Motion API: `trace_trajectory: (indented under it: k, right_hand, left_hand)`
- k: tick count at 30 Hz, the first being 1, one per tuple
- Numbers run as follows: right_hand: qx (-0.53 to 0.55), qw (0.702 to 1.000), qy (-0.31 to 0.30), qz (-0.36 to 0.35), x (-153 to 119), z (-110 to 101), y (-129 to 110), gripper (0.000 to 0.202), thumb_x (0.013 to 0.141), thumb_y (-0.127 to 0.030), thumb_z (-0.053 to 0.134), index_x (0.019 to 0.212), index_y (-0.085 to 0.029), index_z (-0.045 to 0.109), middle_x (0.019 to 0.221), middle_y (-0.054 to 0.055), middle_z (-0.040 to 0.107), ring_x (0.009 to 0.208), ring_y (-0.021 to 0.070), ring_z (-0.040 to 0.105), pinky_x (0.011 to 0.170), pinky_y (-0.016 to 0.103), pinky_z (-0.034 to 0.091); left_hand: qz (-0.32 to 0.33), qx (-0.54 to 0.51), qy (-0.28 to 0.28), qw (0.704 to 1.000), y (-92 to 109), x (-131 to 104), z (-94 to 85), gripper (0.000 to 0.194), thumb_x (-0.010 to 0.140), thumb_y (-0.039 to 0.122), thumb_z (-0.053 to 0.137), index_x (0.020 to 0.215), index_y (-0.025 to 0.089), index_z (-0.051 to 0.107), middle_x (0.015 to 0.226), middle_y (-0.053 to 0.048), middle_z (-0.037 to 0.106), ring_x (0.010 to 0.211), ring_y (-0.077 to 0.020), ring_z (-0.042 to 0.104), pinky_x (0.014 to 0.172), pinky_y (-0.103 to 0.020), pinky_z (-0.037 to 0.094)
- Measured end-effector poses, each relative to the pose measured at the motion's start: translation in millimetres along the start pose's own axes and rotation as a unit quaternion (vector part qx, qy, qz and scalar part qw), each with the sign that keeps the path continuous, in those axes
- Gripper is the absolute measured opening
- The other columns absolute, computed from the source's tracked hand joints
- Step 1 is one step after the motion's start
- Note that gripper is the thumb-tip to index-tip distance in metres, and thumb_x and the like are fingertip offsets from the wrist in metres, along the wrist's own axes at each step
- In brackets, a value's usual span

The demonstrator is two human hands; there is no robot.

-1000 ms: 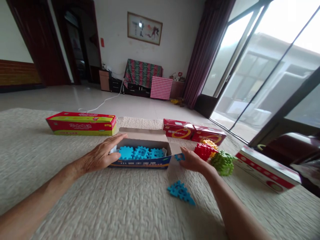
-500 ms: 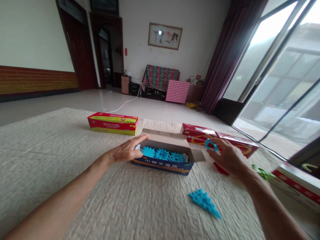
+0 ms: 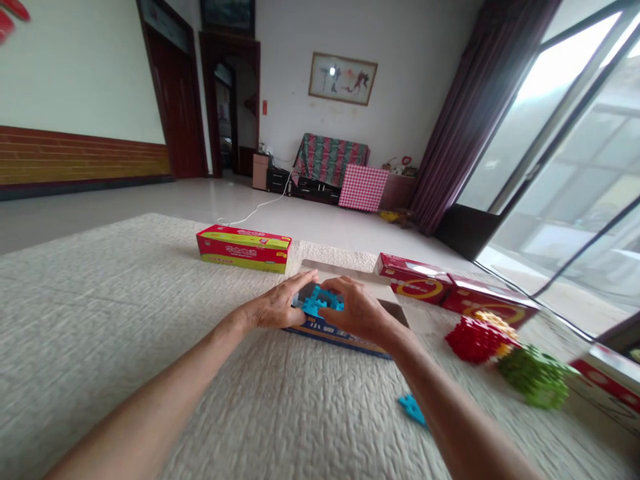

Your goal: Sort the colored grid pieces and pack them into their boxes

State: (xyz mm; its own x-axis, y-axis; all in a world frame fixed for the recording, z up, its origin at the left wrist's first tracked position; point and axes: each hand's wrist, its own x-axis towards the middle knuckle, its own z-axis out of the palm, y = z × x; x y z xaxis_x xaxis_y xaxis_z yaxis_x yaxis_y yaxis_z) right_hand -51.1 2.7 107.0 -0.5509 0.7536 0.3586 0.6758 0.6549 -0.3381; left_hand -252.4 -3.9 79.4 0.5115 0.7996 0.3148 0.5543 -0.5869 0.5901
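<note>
A dark blue cardboard box (image 3: 325, 331) lies on the pale textured cover with its lid flap folded back. My left hand (image 3: 273, 308) grips the box's left end, thumb on the front wall and fingers over the far side. Inside, blue interlocking plastic blocks (image 3: 311, 305) show at the left. Between the thumb and fingers of my right hand (image 3: 359, 308) is a blue plastic block (image 3: 332, 300), at the box's opening above the others. That hand covers much of the box's middle. Near my right forearm a blue plastic piece (image 3: 413, 408) lies partly hidden.
Red plastic blocks (image 3: 475, 340), yellow ones (image 3: 497, 325) and green ones (image 3: 535, 375) are heaped at the right. Behind stand two dark red boxes (image 3: 415, 277) and a red-and-yellow box (image 3: 245, 250). Another red-and-white box (image 3: 613, 373) is at the right edge.
My right hand has moved left from beside the box to its opening, carrying the blue block. My left hand stays on the box's left end. The view has shifted slightly.
</note>
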Motion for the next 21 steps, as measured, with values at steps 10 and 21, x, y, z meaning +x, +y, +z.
trace_trajectory:
  k: [10,21]
  right_hand:
    - [0.036,0.993,0.113,0.019,-10.7,-6.9,6.1,0.029,0.074,-0.027,0.059,0.103,-0.019,0.063,0.103,0.008,0.065,0.092,0.02,0.061,0.082,0.034,0.049]
    - [0.132,0.913,0.289,0.257,-101.6,-14.9,79.3,0.048,0.077,-0.052,0.052,0.111,-0.018,0.058,0.11,0.013,0.062,0.088,0.0247,0.063,0.072,0.039,0.052]
  left_hand:
    - [-0.004,0.013,0.008,1.0,-2.6,-0.9,3.7,0.084,0.062,0.012,0.053,0.143,0.011,0.027,0.149,-0.015,0.032,0.139,-0.0276,0.027,0.116,-0.046,0.021]
    - [-0.026,-0.032,0.093,0.995,10.1,-0.4,-5.5,0.068,0.074,0.032,0.057,0.138,0.018,0.042,0.144,-0.008,0.044,0.135,-0.0273,0.034,0.113,-0.039,0.026]
